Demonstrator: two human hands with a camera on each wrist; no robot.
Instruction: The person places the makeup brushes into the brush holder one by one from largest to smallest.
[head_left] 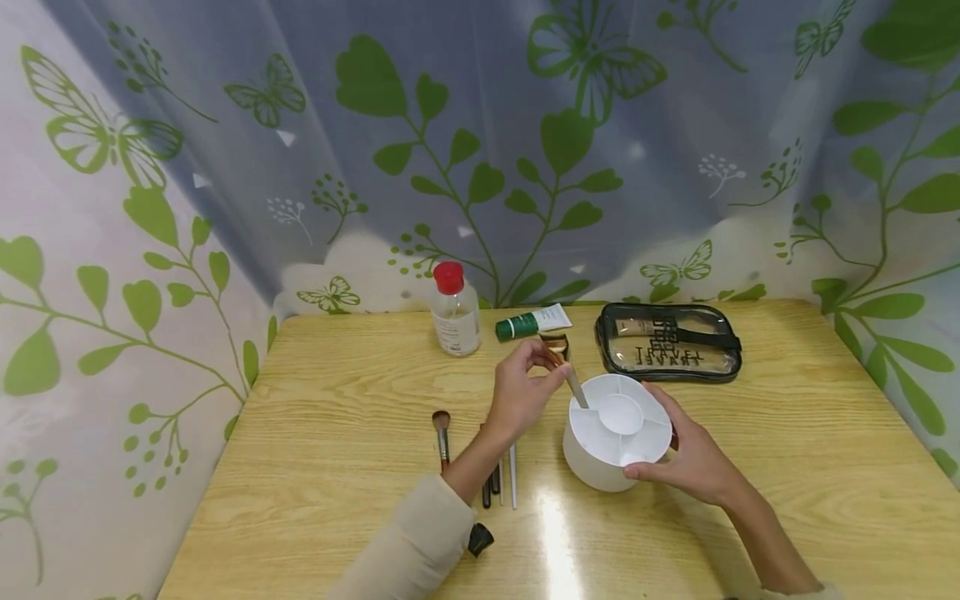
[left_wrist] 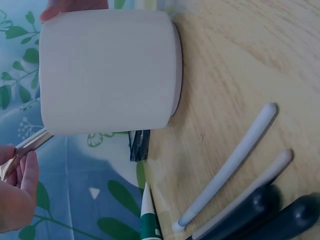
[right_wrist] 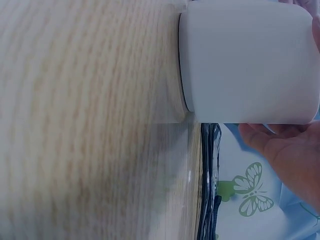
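Note:
A round white organizer (head_left: 581, 454) with a central cup and divided compartments stands on the table, tilted slightly. My right hand (head_left: 693, 454) grips its right side, thumb at the front rim and fingers round the back. My left hand (head_left: 525, 387) pinches a slim, shiny brown-and-silver stick (head_left: 577, 390), whose lower end dips into the organizer's left compartment. In the left wrist view, the stick (left_wrist: 32, 141) slants behind the organizer's pale wall (left_wrist: 107, 72). The right wrist view shows my right fingers (right_wrist: 260, 137) against the organizer's side (right_wrist: 250, 65).
Left of the organizer lie a fluffy makeup brush (head_left: 442, 423), several slim handles (head_left: 513, 479) and a small black item (head_left: 481, 539). Behind stand a red-capped bottle (head_left: 456, 321), a green-and-white tube (head_left: 528, 322) and a clear black-edged pouch (head_left: 667, 343). A patterned curtain (head_left: 480, 167) hangs at the back.

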